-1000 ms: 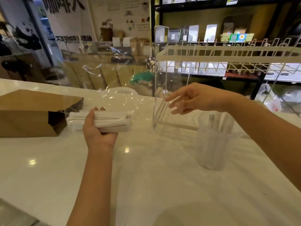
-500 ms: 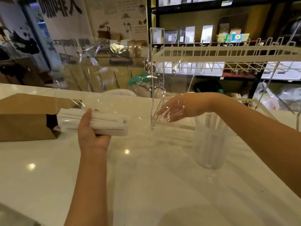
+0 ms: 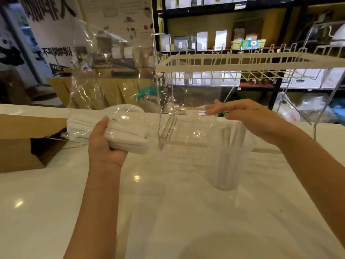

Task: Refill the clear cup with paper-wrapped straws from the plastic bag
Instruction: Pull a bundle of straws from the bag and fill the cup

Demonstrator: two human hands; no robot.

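Note:
A bundle of white paper-wrapped straws [image 3: 128,136] lies sideways inside a clear plastic bag [image 3: 186,128], a little above the counter. My left hand [image 3: 103,146] grips the bundle through the plastic from below. The bag's loose open end stretches to the right, where my right hand [image 3: 250,116] pinches it, fingertips under the film. The clear cup [image 3: 225,165] stands upright on the counter just below my right hand. It holds a few straws leaning inside.
An open brown cardboard box [image 3: 20,144] lies at the left on the white counter [image 3: 168,212]. A white wire rack [image 3: 242,62] stands behind the cup, its legs close to the bag. Shelves with goods fill the background.
My right hand moved right, over the cup, drawing the bag's open end out with it. My left hand kept its grip on the bundle and lifted it slightly.

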